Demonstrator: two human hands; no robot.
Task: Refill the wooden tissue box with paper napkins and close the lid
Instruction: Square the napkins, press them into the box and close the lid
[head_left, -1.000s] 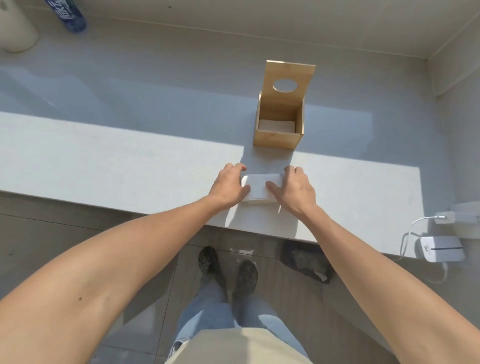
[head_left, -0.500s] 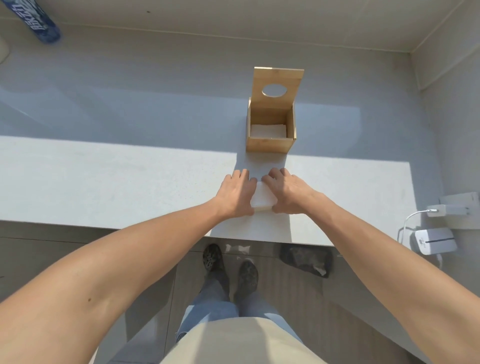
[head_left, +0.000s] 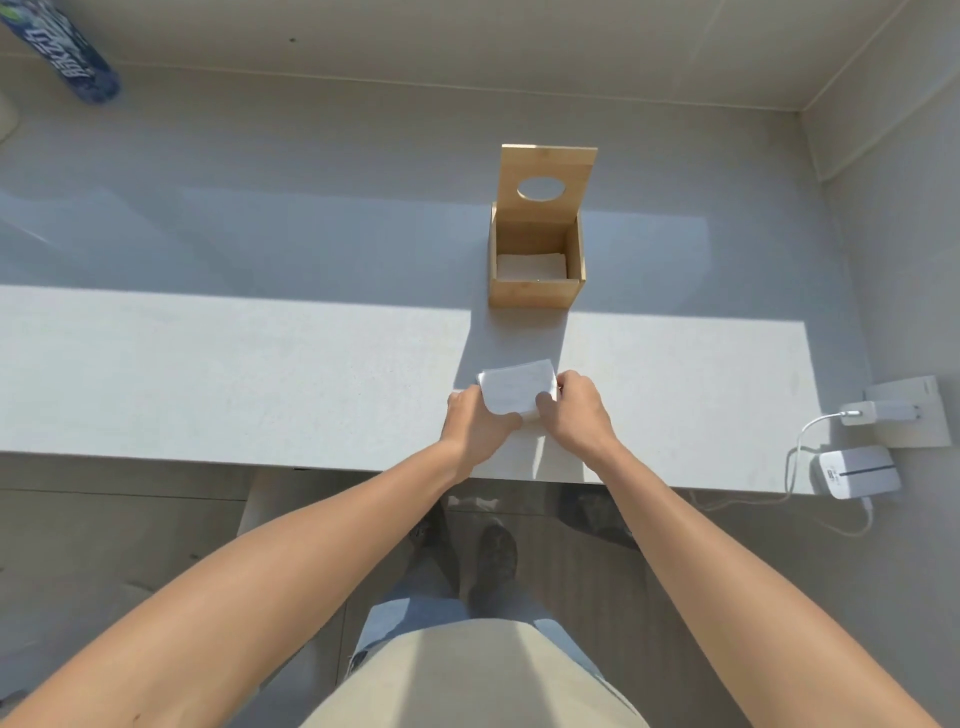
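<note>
The wooden tissue box (head_left: 535, 293) stands on the grey counter with its lid (head_left: 548, 156) hinged upright at the back, a round hole in it. A low layer of white napkins (head_left: 530, 267) lies at the bottom of the box. Nearer to me, both hands hold a white stack of paper napkins (head_left: 514, 389), tilted up off the counter. My left hand (head_left: 478, 421) grips its left edge and my right hand (head_left: 574, 410) grips its right edge, thumbs on top. The stack is a hand's length in front of the box.
The grey counter (head_left: 260, 374) ends at a front edge just below my wrists. A blue bottle (head_left: 67, 57) lies at the far left. On the right are a wall socket with a charger (head_left: 883, 413) and a white device (head_left: 857, 470) on a cable.
The hands were pressing the napkin stack flat on the counter; now they have lifted and tilted it, with more of its top face showing.
</note>
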